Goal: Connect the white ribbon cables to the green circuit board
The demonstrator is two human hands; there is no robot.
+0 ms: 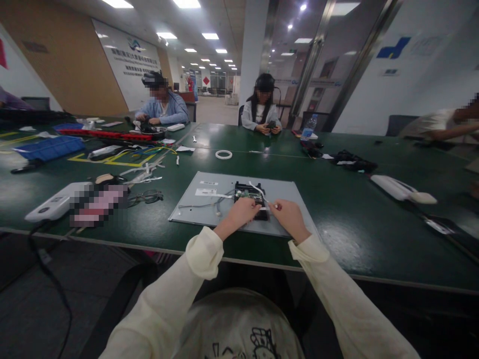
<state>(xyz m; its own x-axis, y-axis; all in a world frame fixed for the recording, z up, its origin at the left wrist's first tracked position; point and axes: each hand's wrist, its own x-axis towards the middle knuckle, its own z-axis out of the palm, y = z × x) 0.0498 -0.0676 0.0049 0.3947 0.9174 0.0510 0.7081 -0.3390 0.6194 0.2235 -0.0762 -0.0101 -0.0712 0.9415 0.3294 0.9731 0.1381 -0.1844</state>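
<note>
A flat grey panel point(202, 212) lies on the table before me, with a black frame holding a green circuit board point(245, 193) on its middle. My left hand point(241, 213) is closed at the near side of that frame, its fingertips pressed together; what they hold, if anything, is hidden. Just right of the frame, my right hand point(288, 218) pinches a thin white strip point(257, 189), which curls up over the board. A grey cable point(204, 205) with small connectors runs across the panel's left part, beside white labels point(205, 192).
Left of the panel lie eyeglasses point(145, 197), a white power bank point(60, 202), a blurred pink item point(99, 205) and strip scraps point(145, 172). A tape roll point(223, 154) lies beyond. Blue tray point(50, 148) sits far left; another white device point(402, 189) is right. Two people sit opposite.
</note>
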